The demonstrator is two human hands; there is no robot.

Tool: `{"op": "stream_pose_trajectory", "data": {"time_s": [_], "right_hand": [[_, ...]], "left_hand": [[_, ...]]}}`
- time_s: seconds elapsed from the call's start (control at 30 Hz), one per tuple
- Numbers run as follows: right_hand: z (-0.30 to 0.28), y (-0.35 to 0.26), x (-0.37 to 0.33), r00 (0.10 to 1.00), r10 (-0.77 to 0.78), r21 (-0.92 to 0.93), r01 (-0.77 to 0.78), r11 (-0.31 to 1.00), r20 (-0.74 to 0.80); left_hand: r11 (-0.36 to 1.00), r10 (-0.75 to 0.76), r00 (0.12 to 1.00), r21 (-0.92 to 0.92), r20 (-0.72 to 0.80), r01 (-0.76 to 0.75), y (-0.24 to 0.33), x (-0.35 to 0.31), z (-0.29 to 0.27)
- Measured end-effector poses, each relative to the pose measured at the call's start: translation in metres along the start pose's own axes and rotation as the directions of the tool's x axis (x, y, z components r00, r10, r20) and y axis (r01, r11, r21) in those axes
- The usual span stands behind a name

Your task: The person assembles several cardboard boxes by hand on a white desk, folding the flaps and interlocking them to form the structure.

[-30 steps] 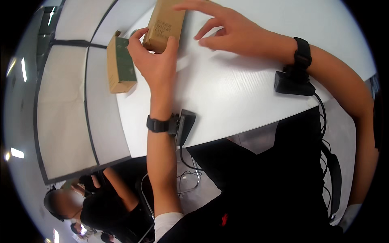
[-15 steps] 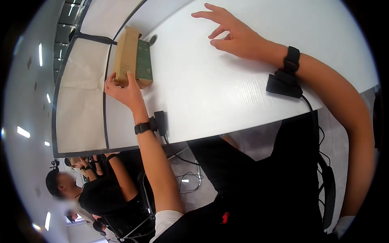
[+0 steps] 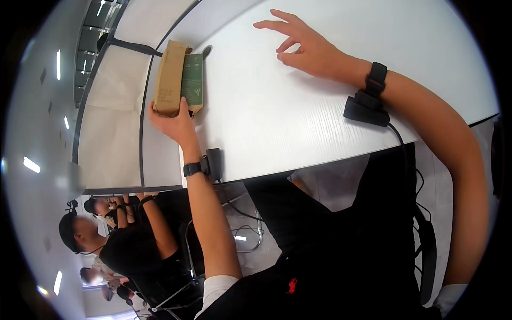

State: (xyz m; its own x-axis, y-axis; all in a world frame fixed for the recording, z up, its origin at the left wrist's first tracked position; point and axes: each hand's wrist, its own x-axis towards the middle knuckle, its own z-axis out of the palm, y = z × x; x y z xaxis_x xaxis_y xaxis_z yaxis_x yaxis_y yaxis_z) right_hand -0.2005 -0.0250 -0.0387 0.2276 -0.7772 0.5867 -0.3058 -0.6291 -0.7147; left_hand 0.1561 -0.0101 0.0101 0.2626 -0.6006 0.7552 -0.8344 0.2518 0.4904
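Carton (image 3: pixel 168 80), oblong brown cardboard — shifted left since one second ago, now alongside a green-faced box (image 3: pixel 193 80) near the pale partition (image 3: pixel 109 128). Left hand (image 3: pixel 177 126) clamped on carton's near end; right hand (image 3: pixel 312 52) over glossy white tabletop (image 3: pixel 288 128) — fingers apart.

White table (image 3: pixel 288 128), beige partition (image 3: pixel 109 133), strip lights (image 3: pixel 31 165)

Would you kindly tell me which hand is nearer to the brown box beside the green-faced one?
Left: the left hand holds the brown box by its near end; the empty right hand is over the white table, well to the right.
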Motion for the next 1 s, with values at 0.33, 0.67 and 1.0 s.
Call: {"op": "stream_pose_trajectory", "data": {"time_s": [0.33, 0.67, 1.0], "right_hand": [[-0.021, -0.016, 0.006, 0.984, 0.083, 0.045, -0.091, 0.995, 0.155], [-0.007, 0.011, 0.004, 0.988, -0.114, 0.043, 0.11, 0.993, 0.107], [-0.004, 0.018, 0.001, 0.988, -0.046, 0.161, 0.022, 0.987, 0.148]], "left_hand": [[0.967, -0.075, 0.997, -0.247, -0.035, 0.064, 0.033, -0.005, -0.066], [0.895, -0.095, 0.963, -0.401, 0.253, 0.193, 0.086, -0.063, 0.003], [0.913, 0.201, 0.932, -0.288, -0.303, -0.29, 0.116, -0.041, -0.143]]}}
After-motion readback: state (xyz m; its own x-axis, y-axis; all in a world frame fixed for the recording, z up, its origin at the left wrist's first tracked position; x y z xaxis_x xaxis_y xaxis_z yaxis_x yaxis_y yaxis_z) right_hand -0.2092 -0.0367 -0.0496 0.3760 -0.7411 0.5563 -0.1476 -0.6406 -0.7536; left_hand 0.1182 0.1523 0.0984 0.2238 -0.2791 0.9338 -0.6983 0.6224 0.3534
